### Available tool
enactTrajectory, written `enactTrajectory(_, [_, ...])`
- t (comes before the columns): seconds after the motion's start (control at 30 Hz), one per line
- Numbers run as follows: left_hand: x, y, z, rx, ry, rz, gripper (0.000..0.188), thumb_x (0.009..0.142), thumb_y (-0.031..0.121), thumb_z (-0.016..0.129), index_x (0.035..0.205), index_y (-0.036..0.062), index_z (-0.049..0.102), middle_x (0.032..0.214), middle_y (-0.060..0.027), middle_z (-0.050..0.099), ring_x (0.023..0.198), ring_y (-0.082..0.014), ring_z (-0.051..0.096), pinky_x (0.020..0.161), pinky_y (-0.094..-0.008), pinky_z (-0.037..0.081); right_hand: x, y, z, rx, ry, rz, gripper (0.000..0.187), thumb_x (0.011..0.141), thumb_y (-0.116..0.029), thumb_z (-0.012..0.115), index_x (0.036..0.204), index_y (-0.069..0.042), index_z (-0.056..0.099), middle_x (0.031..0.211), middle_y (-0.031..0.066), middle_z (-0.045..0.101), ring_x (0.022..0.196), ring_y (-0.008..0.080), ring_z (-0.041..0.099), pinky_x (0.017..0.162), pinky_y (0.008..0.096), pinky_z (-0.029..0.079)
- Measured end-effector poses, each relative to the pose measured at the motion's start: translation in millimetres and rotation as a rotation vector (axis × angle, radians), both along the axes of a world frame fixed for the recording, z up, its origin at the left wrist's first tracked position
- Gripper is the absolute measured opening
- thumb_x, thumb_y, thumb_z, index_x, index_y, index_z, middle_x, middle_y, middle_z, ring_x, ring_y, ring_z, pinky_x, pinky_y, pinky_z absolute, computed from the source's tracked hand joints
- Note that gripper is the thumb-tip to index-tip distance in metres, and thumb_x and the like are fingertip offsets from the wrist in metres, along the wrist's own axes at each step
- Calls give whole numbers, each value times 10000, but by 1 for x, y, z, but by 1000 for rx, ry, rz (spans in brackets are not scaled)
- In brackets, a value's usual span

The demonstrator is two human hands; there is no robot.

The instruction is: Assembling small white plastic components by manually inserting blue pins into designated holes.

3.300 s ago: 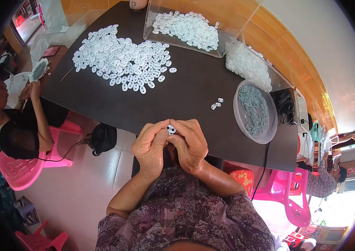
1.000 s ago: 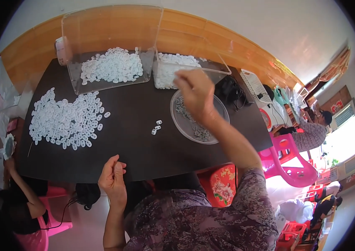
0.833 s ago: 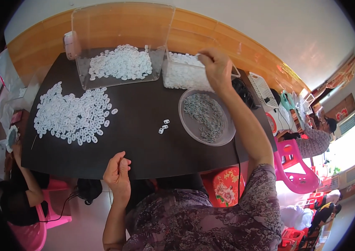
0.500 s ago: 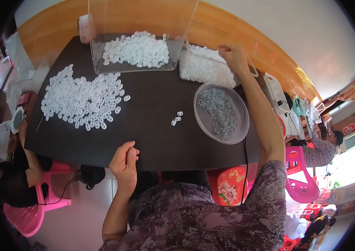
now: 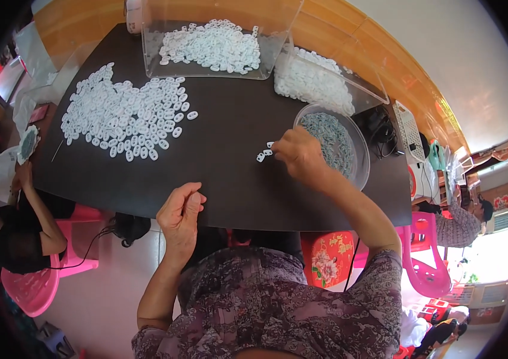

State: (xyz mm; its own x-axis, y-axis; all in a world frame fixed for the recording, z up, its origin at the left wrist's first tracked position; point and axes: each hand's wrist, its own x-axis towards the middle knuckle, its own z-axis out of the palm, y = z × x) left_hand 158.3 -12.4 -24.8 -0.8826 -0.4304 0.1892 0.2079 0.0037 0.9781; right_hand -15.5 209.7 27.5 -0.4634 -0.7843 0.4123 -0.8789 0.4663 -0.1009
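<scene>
My left hand (image 5: 181,216) is held at the table's front edge, fingers curled and thumb pressed against them; whatever is inside is hidden. Bent down in a pinch, my right hand (image 5: 300,154) is beside a few small white oval two-holed pieces (image 5: 264,156) on the dark table. What its fingertips hold cannot be made out. Partly behind that hand lies a round clear tray (image 5: 359,158) with many small grey-blue parts (image 5: 333,139). A large loose pile of white two-holed pieces (image 5: 125,113) spreads over the table's left side.
A clear bin (image 5: 206,75) tipped on its side holds more white pieces at the back. Another clear bin (image 5: 358,96) with white pieces stands to its right. Black cables (image 5: 382,128) lie beyond the tray. A person (image 5: 23,233) sits at the left; pink chairs (image 5: 424,257) stand around.
My right hand has come from the back right bin toward me and left, down to the few loose white pieces. My left hand stays curled near the edge. The view has shifted slightly.
</scene>
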Motion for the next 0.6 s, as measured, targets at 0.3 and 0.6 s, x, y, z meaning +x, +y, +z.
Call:
enactTrajectory(0.3, [-3,1,0,-34,3,35,144,905,68,584,1002,-30,625,813,-54,608,685,-90,562,606,-209,458,3,-17,-9,185,141,36,101,632,-2,613,659,-57,533,729,87,492,748,255,485,672,358,407])
enactTrajectory(0.6, [-7,4,5,-26,4,56,124,888,37,575,986,-17,630,761,-50,611,652,-90,558,583,-216,453,2,-24,-10,94,195,76,157,638,12,619,638,-68,483,689,84,450,699,251,462,632,367,394])
